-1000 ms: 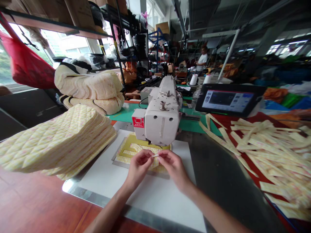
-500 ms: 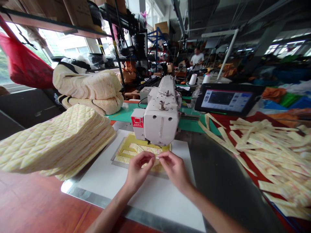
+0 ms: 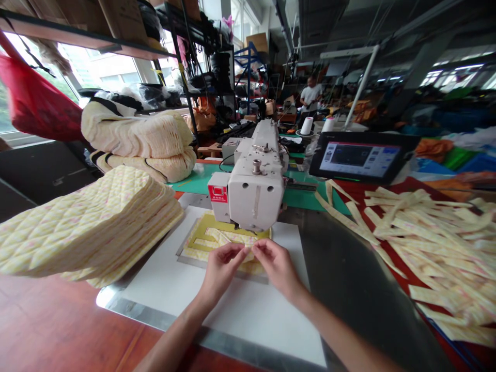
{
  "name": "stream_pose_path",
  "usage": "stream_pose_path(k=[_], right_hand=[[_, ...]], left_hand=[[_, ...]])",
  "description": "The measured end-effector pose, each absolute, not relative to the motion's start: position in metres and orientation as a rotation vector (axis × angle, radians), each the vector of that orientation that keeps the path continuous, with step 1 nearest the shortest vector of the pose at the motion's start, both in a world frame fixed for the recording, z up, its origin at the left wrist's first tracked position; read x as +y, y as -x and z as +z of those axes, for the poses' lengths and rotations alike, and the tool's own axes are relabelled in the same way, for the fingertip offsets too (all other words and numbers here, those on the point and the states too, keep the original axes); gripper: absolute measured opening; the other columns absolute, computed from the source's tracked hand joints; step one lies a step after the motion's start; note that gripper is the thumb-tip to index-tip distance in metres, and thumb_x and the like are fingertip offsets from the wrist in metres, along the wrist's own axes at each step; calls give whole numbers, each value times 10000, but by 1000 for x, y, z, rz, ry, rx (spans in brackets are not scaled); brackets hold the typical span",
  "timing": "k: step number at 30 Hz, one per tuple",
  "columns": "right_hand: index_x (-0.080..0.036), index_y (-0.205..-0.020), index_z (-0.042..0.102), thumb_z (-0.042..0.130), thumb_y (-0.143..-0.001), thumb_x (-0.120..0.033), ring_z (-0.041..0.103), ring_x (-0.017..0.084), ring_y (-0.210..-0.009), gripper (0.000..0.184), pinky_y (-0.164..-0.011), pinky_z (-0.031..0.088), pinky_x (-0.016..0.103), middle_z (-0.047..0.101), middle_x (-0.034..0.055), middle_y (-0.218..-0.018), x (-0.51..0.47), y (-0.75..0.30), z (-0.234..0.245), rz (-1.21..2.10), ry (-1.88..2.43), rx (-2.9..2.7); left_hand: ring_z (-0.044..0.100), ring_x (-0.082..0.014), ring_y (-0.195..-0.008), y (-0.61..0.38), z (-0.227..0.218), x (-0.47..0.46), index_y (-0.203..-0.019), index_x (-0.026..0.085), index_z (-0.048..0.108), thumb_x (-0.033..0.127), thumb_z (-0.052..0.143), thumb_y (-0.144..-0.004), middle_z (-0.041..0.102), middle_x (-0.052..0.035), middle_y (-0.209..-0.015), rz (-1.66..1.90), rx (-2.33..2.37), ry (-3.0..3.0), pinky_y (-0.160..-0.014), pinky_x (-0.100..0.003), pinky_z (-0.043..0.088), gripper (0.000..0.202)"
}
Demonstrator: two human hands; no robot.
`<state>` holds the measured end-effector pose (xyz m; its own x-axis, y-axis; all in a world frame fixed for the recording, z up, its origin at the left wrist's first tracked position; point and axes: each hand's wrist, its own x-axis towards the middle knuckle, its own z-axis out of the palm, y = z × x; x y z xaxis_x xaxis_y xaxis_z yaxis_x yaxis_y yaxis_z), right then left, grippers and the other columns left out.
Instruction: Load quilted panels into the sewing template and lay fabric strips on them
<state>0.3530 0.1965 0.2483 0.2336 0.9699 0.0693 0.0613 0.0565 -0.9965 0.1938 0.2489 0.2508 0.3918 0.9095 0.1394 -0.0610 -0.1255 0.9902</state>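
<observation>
My left hand [image 3: 221, 269] and my right hand [image 3: 276, 267] meet fingertip to fingertip just in front of the white sewing machine [image 3: 253, 183]. Both pinch a small piece at the near edge of a yellow quilted fabric piece [image 3: 217, 238]; what they pinch is too small to name. That quilted piece lies in a yellow template frame [image 3: 207, 223] under the machine head, on a white plate [image 3: 240, 305].
A tall stack of yellow quilted pieces [image 3: 89, 225] sits at left. Several pale fabric strips [image 3: 426, 237] are scattered at right. A touch screen [image 3: 362, 157] stands behind them. Rolled quilted fabric [image 3: 139, 139] lies at the back left. A person [image 3: 310, 95] stands far back.
A small white bit visible between my fingertips a second ago is now hidden. My hands have shifted slightly forward onto the quilted piece.
</observation>
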Motion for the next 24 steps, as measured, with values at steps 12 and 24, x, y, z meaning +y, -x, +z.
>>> stream_pose_path(k=[12,24], right_hand=[[-103,-895,656,716,-767,-636,628,49,-788,552,-735,508,109,683,49,-876,194,-363,255,995,1319,-1028],[-83,-894,687,733,-738,-660,663,83,-812,600,-791,569,181,709,94,-911,193,-416,261,984,1274,-992]], left_hand=[[694,-186,-772,-211,258,240,-840,157,792,454,783,-834,769,-68,-828,1096,831,-1417,-741,-268,547,297],[606,-198,-790,-191,271,242,-985,113,664,84,505,-1004,664,-88,-822,979,114,-2990,-710,-331,507,164]])
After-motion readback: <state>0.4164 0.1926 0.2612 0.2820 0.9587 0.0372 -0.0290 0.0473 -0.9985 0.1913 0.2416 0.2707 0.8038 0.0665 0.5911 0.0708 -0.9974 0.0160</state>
